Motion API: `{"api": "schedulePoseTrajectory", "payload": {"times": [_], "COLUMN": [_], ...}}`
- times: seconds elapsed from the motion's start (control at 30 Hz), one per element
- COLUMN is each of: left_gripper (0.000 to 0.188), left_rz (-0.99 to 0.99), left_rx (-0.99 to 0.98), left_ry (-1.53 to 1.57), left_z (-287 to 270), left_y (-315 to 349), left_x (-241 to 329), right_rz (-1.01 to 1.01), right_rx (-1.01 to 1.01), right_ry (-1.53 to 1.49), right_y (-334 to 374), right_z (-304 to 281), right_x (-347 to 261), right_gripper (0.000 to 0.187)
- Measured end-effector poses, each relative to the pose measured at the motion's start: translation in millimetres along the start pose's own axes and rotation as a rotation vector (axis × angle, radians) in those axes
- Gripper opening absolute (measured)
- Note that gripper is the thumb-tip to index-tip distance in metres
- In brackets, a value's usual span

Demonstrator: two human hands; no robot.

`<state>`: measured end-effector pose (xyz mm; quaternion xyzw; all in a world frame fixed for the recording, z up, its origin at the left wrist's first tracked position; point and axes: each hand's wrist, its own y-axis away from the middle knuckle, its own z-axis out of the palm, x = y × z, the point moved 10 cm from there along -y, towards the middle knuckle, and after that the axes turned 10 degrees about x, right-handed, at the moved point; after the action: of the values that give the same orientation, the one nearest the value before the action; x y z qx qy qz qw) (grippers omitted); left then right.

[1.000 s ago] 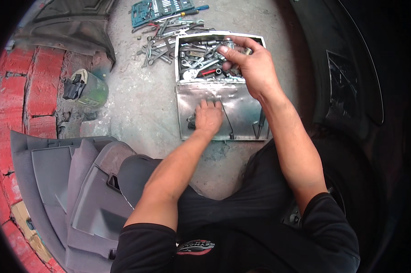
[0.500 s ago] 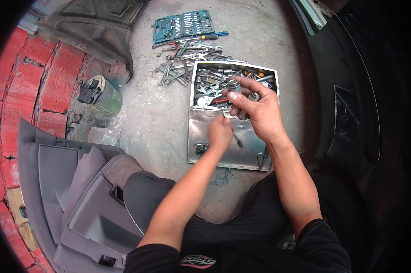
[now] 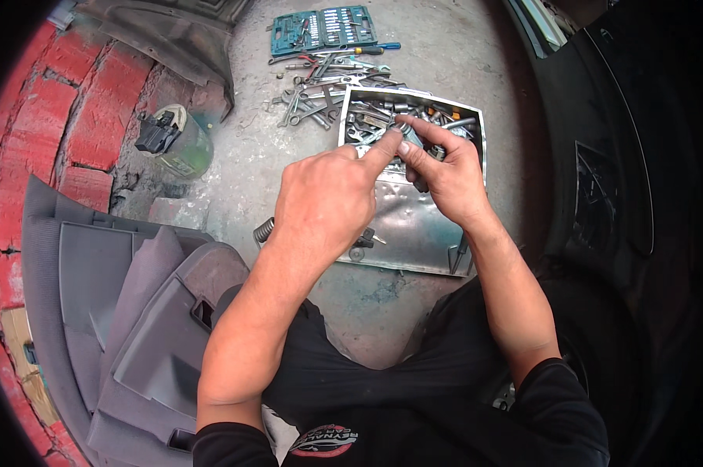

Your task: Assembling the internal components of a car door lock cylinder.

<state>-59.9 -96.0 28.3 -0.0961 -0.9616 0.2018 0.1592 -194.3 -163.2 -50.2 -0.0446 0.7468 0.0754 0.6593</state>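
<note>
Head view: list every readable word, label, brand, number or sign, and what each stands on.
Black shirt: lettering in a red-and-white emblem; wording not copied here.
Greenish bucket: possible marking, too small to read.
Sockets in the right hand: any markings too small to read.
No other readable text.

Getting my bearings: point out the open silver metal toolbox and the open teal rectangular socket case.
Silver metal toolbox (image 3: 423, 224): head view, bare panel nearest the person.
Teal rectangular socket case (image 3: 323, 29): head view, middle seam.
</note>
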Motion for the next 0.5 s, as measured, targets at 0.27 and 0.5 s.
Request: {"api": "schedulePoseTrajectory", "payload": {"times": [0.27, 0.5], "left_gripper": [0.047, 0.044], "left_rz": [-0.031, -0.030], "left_rx": [0.017, 0.059], "left_ry": [-0.074, -0.053], "left_z": [-8, -15], "left_y": [12, 14], "left_x": [-10, -5], "right_rz": [-0.022, -0.027], "right_rx": [0.026, -0.009], "right_ry": [0.043, 0.033], "right_y": [11, 12], "right_z": [12, 13], "right_x": [-12, -12], "right_gripper": [0.046, 0.047]}}
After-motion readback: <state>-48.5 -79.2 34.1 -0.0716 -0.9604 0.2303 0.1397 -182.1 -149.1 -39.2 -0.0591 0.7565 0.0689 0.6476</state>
